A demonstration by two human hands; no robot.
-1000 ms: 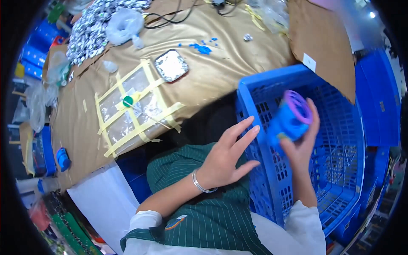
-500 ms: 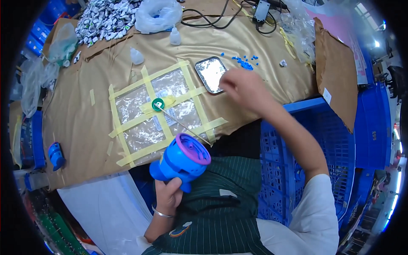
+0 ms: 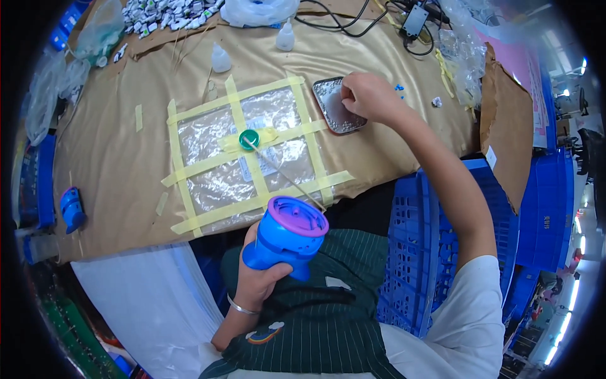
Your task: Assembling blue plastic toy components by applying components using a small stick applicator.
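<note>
My left hand is wrapped round the lower part of a blue plastic toy body, whose purple-ringed open end faces up. A bracelet sits on that wrist. My right hand is over a shallow metal tray of tiny parts, its fingers pressed together at the tray's right side; what they pinch, if anything, is hidden. Left of the tray, a small green cap rests on a taped clear plastic sheet. A thin stick leans from the cap toward the toy.
Two white dropper bottles stand at the back, near a heap of small white parts. A similar blue toy piece lies far left. Blue bits are beyond my right hand. A blue crate and cardboard flap are at right.
My right hand has come in over the tray, from its right edge. The left hand has shifted slightly right with the toy. The whole view has also shifted a little.
</note>
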